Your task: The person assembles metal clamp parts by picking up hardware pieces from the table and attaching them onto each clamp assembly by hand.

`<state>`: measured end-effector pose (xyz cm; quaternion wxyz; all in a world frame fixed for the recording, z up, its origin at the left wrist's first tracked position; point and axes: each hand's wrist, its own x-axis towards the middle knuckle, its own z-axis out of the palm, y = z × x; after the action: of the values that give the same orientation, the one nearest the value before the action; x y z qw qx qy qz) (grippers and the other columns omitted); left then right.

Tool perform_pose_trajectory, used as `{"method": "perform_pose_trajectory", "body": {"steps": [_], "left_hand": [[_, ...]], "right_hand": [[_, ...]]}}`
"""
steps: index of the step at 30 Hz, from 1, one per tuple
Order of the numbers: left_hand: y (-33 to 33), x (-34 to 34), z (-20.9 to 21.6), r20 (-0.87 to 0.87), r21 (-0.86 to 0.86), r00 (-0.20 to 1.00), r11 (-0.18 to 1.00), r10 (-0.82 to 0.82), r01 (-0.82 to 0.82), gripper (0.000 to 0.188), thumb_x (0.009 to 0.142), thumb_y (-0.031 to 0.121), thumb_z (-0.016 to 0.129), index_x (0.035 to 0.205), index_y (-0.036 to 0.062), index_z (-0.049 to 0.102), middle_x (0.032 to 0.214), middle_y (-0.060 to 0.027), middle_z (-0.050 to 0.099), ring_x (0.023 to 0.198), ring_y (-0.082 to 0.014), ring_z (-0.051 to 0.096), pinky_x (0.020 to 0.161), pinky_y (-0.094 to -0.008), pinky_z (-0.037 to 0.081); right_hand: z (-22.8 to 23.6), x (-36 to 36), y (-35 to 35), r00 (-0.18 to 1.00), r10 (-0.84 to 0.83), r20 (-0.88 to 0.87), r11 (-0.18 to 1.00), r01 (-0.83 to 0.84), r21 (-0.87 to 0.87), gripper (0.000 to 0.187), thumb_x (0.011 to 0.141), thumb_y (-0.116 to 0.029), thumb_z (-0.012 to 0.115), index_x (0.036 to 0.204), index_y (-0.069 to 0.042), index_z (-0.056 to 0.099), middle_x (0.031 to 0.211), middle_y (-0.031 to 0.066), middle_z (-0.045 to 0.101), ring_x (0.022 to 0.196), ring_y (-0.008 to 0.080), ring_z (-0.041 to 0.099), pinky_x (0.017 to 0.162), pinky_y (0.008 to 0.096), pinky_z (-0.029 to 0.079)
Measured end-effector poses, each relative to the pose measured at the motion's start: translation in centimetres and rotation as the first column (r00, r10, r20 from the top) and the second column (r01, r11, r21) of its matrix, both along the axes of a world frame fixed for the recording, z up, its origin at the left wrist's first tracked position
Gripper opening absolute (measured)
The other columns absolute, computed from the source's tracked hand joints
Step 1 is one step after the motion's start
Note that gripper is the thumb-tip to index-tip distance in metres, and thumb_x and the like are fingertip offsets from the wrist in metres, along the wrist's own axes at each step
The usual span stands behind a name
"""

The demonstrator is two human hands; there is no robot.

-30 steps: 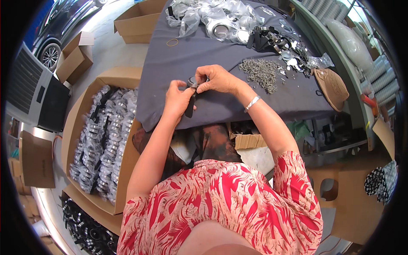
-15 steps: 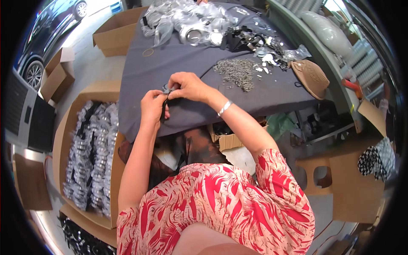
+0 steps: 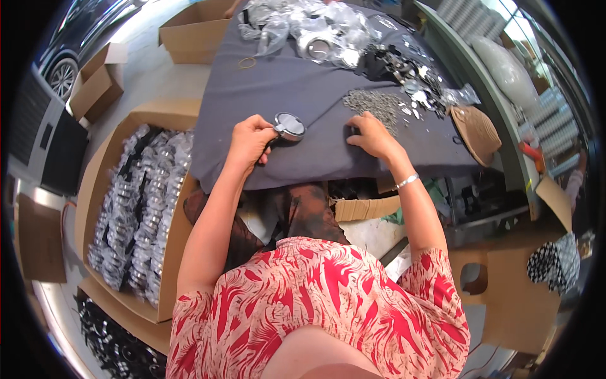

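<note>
Pinched in my left hand (image 3: 251, 140) is a round silver-rimmed piece (image 3: 290, 126) with a grey face and a dark strap or tab at its edge. It is held tilted just above the dark cloth. My right hand (image 3: 374, 136) is apart from it, at the near edge of a pile of small metal chain-like parts (image 3: 379, 104). Its thumb and fingers are spread a little, and nothing shows in them. Some of its fingertips overlap the pile, so contact is hard to tell.
Clear-bagged round silver pieces (image 3: 303, 25) cover the table's far end, beside black straps and white bits (image 3: 404, 69). A brown hat (image 3: 476, 132) lies at the right edge. On my left stands a carton (image 3: 85, 208) of wrapped pieces. A thin ring (image 3: 247, 62) lies on the cloth (image 3: 221, 107).
My hands were together around a small dark part. Now they are apart: my right hand has let go and moved right to the metal pile, and the round piece shows in my left.
</note>
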<state>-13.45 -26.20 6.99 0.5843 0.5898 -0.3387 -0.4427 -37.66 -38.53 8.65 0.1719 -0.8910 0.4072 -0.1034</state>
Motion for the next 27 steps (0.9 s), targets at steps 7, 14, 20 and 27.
{"method": "perform_pose_trajectory", "body": {"steps": [7, 14, 20, 27], "left_hand": [[2.4, -0.3, -1.9, 0.071, -0.067, 0.997, 0.997, -0.037, 0.042, 0.007, 0.072, 0.005, 0.054, 0.067, 0.0029, 0.050, 0.046, -0.0073, 0.048, 0.031, -0.0132, 0.045, 0.028, -0.0281, 0.034], [2.4, -0.4, -2.1, 0.042, -0.032, 0.994, 0.995, -0.097, 0.098, 0.007, 0.070, 0.006, 0.057, 0.065, 0.0043, 0.051, 0.045, -0.0064, 0.049, 0.031, -0.0117, 0.045, 0.027, -0.0271, 0.031], [0.8, 1.4, -0.3, 0.005, -0.016, 0.999, 0.999, -0.050, 0.050, 0.009, 0.071, 0.007, 0.058, 0.065, 0.0038, 0.053, 0.049, -0.0027, 0.049, 0.033, -0.0076, 0.043, 0.029, -0.0222, 0.031], [0.9, 0.5, -1.0, -0.040, -0.015, 0.997, 0.998, -0.067, 0.066, 0.009, 0.072, 0.007, 0.057, 0.065, 0.0032, 0.053, 0.050, -0.0018, 0.049, 0.035, -0.0063, 0.043, 0.029, -0.0211, 0.030]], "right_hand": [[0.1, -0.8, 1.8, 0.982, 0.005, -0.188, 0.999, 0.001, 0.033, 0.039, 0.059, -0.019, 0.071, 0.091, 0.002, 0.058, 0.092, 0.0228, 0.056, 0.088, 0.0383, 0.054, 0.077, 0.0414, 0.046], [-2.0, -1.3, 1.4, 0.981, 0.007, 0.192, 0.996, -0.024, 0.089, 0.028, 0.062, -0.005, 0.072, 0.080, -0.003, 0.050, 0.070, 0.0078, 0.053, 0.058, 0.0155, 0.055, 0.049, 0.0308, 0.046], [2.9, 5.8, 4.9, 0.816, 0.076, 0.573, 0.932, -0.263, 0.250, 0.016, 0.071, 0.003, 0.063, 0.085, 0.001, 0.056, 0.073, 0.0007, 0.059, 0.062, 0.0071, 0.055, 0.054, 0.0219, 0.044], [-0.2, 9.6, 5.9, 0.759, 0.484, 0.435, 0.875, -0.426, -0.231, 0.020, 0.068, 0.003, 0.065, 0.086, -0.002, 0.057, 0.087, 0.0088, 0.062, 0.081, 0.0236, 0.060, 0.073, 0.0292, 0.047]]}}
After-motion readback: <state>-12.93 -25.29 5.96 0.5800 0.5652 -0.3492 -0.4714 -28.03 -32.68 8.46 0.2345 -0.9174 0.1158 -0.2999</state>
